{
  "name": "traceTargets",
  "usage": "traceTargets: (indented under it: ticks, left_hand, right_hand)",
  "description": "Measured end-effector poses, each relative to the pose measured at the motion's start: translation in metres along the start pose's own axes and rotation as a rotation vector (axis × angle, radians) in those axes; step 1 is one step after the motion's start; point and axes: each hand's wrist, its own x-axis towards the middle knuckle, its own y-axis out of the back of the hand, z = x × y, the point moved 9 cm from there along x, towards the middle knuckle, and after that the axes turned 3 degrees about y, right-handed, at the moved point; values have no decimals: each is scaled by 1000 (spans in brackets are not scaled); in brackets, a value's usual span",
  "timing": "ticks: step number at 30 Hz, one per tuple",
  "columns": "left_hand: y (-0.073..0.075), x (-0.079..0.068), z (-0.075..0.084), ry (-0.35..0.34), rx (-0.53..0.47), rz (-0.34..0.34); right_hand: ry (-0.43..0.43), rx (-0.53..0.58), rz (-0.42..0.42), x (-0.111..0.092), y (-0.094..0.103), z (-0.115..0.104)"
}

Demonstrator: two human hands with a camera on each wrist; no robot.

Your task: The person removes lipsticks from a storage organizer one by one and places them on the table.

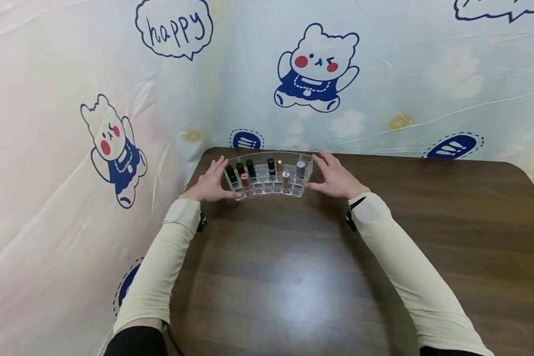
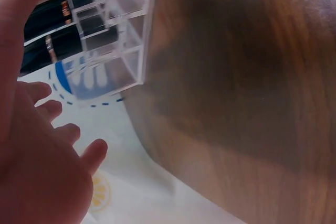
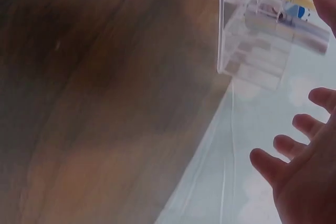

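A clear, curved acrylic lipstick organizer (image 1: 267, 189) stands near the table's back edge. Several lipstick tubes are upright in its compartments: black-capped ones (image 1: 251, 168) at the left and middle, a slim gold tube (image 1: 279, 166), and a silver-grey capped one (image 1: 300, 169) at the right. My left hand (image 1: 210, 184) is at the organizer's left end, thumb by the front corner and fingers spread along the side. At the opposite end is my right hand (image 1: 336, 179), its fingers spread and thumb close to the front right corner. Both wrist views show fingers apart from the clear walls.
The brown wooden table (image 1: 293, 277) has rounded back corners. A pale cloth backdrop (image 1: 382, 89) with printed cartoon bears rises right behind it and along the left side. A dark cable (image 1: 174, 341) hangs by the left sleeve.
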Motion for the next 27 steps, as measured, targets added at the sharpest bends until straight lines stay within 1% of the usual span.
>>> traceTargets:
  ticks: [4, 7, 11, 18, 27]
  left_hand:
    - [-6, 1, 1, -2, 13, 3]
    - [-11, 5, 1, 9, 4, 4]
    - [-15, 11, -1, 21, -4, 12]
    - [-12, 9, -4, 20, 9, 33]
    - [-13, 7, -7, 40, 2, 9]
  right_hand:
    - [-3, 9, -11, 7, -10, -4]
    - [-8, 19, -14, 8, -18, -5]
    - [-13, 32, -5, 11, -25, -4]
    - [-11, 56, 7, 20, -26, -9]
    - [-12, 84, -22, 25, -33, -13]
